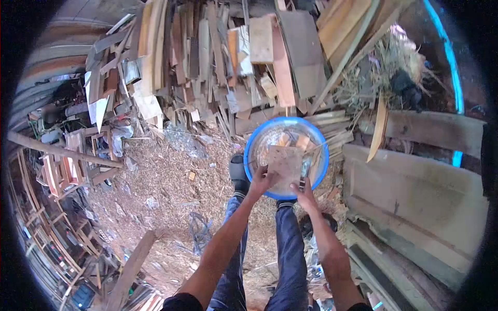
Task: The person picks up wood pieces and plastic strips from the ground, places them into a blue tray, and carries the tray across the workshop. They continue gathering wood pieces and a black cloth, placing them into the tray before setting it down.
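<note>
Both my hands hold a flat, roughly square wooden board [285, 165] above a round basin with a blue rim [250, 140]. My left hand [263, 181] grips the board's left edge near its lower corner. At the lower right corner, my right hand [304, 192] has its fingers closed on the same board. Inside the basin, several small wood pieces [302, 142] show beyond the board's far edge. The board hides much of the basin's inside.
Stacked planks and offcuts [207, 57] lean at the far side. Wood shavings and scraps cover the floor [161, 192]. A large panel [415, 197] stands at the right. Wooden frames [67, 171] and a thick beam [129, 269] are on the left.
</note>
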